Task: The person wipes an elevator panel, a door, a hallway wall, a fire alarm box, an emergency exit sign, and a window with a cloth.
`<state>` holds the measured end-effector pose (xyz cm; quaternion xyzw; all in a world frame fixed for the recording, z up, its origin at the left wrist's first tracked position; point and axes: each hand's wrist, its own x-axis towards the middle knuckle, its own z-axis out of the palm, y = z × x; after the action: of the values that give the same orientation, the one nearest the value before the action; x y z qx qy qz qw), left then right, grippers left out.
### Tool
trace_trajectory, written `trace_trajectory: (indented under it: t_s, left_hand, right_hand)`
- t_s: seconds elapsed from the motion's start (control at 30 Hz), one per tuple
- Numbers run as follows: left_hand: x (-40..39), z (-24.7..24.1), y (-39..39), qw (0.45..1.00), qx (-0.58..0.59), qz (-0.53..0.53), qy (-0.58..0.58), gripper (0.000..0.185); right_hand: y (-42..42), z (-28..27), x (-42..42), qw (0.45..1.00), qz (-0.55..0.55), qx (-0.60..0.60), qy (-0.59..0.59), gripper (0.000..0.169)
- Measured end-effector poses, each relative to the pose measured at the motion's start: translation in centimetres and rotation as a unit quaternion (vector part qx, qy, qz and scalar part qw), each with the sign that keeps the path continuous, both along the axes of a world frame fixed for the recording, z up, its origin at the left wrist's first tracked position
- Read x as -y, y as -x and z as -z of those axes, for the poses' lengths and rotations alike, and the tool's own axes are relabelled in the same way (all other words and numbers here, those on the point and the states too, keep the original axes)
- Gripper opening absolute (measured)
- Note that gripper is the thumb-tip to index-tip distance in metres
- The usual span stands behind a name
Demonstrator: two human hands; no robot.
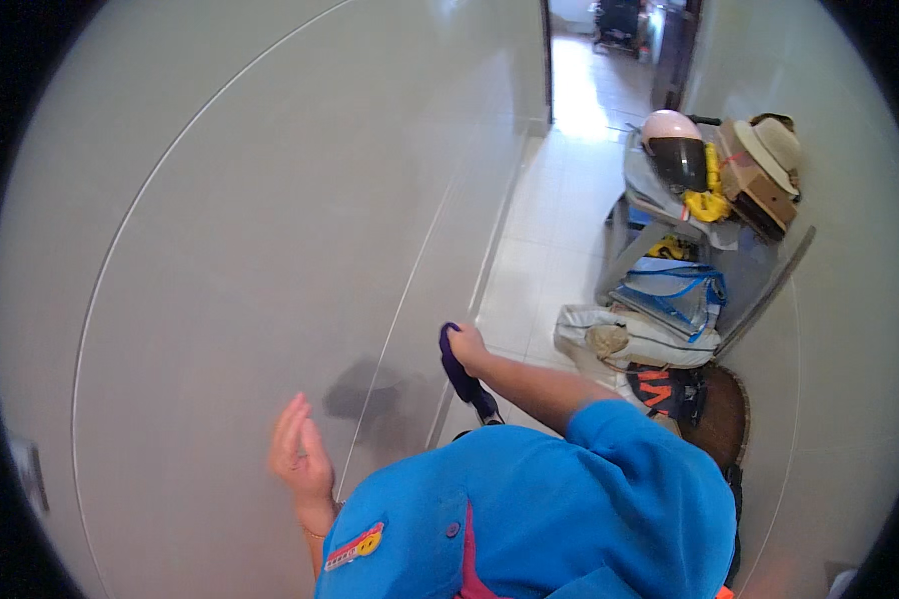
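My right hand (467,349) is closed around a dark purple cloth (457,370), which hangs down in front of my body. Part of the cloth is hidden inside the fist. At the lower left, my left hand (300,449) is raised beside the pale wall (232,299), fingers extended and nothing in them. I cannot tell whether its fingers touch the wall. A blue shirt (539,517) with a badge on it fills the bottom of the view, and a bit of a shoe (492,420) shows below the cloth.
A grey rack (638,258) along the right wall bears a pink-and-white helmet (670,127), a cardboard box (764,191) and a pale hat (775,146). Bags (674,288), a white sack (577,329) and a round brown basket (723,419) lie lower down. White floor tiles (547,247) lead to a doorway (607,75).
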<state>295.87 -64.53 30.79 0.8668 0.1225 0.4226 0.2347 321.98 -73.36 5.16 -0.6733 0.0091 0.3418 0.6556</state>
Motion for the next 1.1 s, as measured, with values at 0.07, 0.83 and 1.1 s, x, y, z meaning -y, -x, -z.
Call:
trace_trajectory:
  t_s: [0.07,0.83,1.1]
  left_hand:
    - [-0.3,2.2,-4.9,0.998,-0.035,0.052,0.012,0.023]
    - [-5.8,-2.0,-58.1,0.982,-0.024,0.159,-0.094,0.049]
    - [-8.5,-9.8,-69.7,0.979,0.088,0.042,-0.180,0.055]
  right_hand:
    - [-3.2,-0.3,4.2,0.997,0.072,-0.006,-0.003,0.019]
    - [-49.6,-16.0,11.3,0.874,0.359,0.193,-0.264,0.020]
    - [-71.5,-31.9,1.7,0.788,0.214,0.484,-0.314,0.040]
